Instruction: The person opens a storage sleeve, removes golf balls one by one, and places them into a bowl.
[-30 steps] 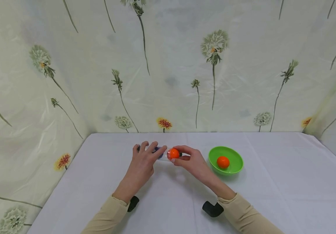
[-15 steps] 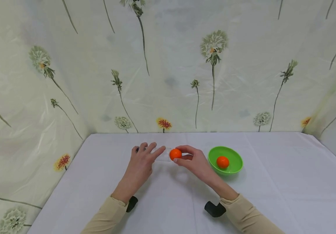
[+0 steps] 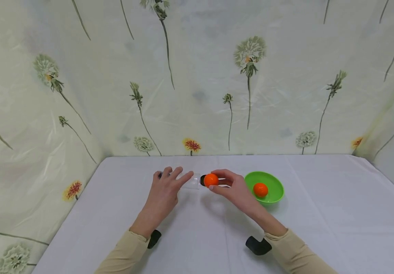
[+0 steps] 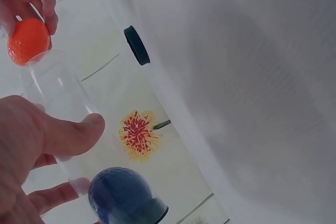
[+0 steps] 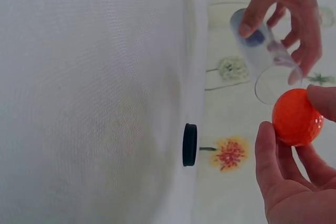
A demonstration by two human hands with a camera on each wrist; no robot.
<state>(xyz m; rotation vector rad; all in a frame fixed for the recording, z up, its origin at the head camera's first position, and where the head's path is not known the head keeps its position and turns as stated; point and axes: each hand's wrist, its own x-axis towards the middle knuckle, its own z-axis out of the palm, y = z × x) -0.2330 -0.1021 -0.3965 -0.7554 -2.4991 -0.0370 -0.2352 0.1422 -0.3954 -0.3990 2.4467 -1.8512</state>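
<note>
Right hand (image 3: 235,192), fingers (image 5: 266,153) around orange ball (image 3: 211,180), near clear tube (image 3: 192,182)

The dimpled spherical ball (image 5: 297,117) is bright orange; the second round ball (image 3: 260,190) is the same colour. The shallow circular bowl (image 3: 276,184) is uniform lime green. The cylindrical tube (image 4: 60,85) is clear and contains a dark blue dimpled sphere (image 4: 118,192). The disc-shaped cap (image 5: 189,145) is blackish. The cloth-covered worktop (image 3: 320,213) is plain white. The backdrop sheet (image 3: 197,76) is pale grey-green (dandelion print, with yellow-and-red blooms).
</note>
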